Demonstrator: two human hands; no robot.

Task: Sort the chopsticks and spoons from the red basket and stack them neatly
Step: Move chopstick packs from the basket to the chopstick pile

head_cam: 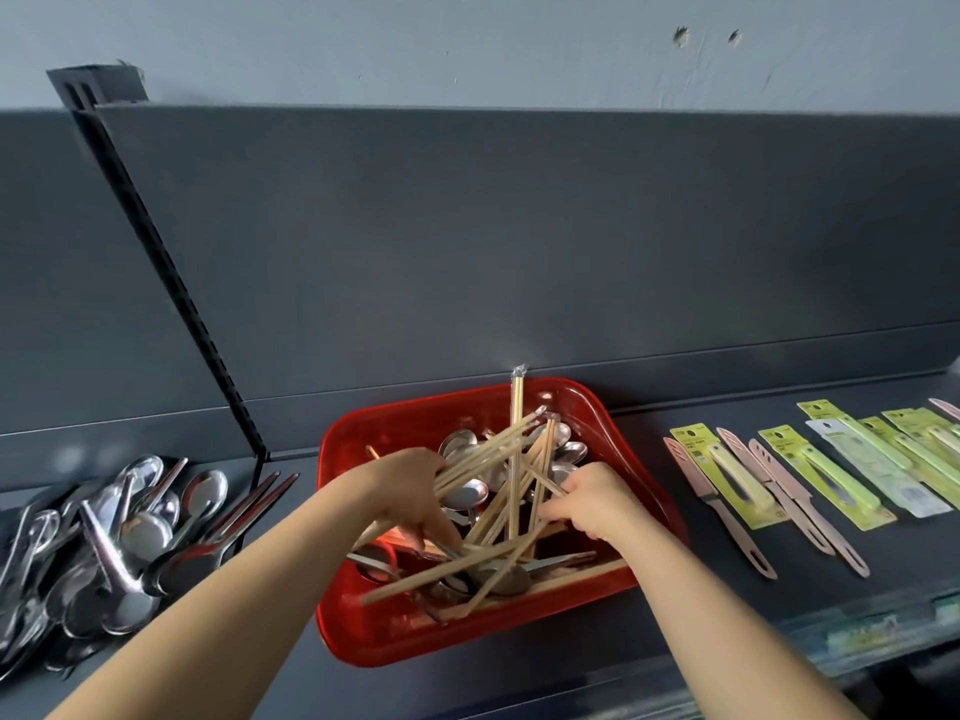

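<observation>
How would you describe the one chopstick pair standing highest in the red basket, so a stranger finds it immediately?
Start at the red basket in the middle of the dark shelf. Along its far rim, one wrapped chopstick pair stands nearly upright. Unlike the slanted chopsticks around it, its crinkled clear wrapper tip pokes above the rim.

A basket (363, 636) sits on the shelf (727, 605) against the back panel (519, 252), with chopsticks (514, 491) and spoons (465, 493) jumbled inside it. Left of it lies a pile of spoons (124, 543). To its right, packaged knives (810, 475) lie in a row.
</observation>
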